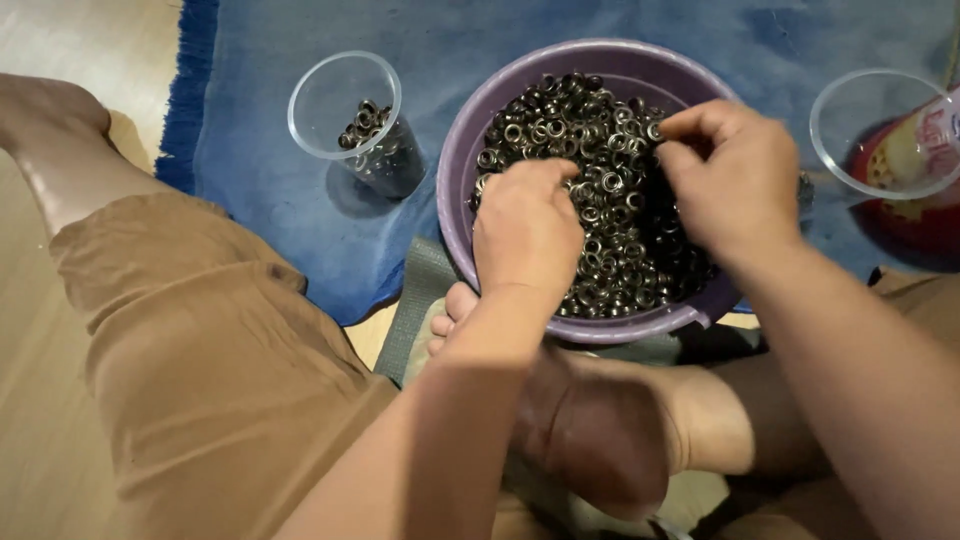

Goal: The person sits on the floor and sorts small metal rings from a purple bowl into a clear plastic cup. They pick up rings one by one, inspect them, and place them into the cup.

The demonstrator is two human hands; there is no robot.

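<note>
A: Where are the hands?
B: Both in the purple bowl [460,150]; left hand [525,230] and right hand [725,170] pinch metal eyelets [600,130]
A: Next?
B: Probably lifting them to the clear cup [345,105] left of the bowl

My arms are bare from the elbow down, no sleeves, no watch, no bracelet showing on either wrist. My left hand [527,232] and my right hand [728,178] carry no rings that I can make out, and the nails are cut short and plain. I wear loose brown shorts [205,360] of a soft, faintly creased cloth (a seam and a hem fold run across the thigh). Below them my legs are uncovered, and my feet [600,420] are bare too, without socks or sandals.
</note>
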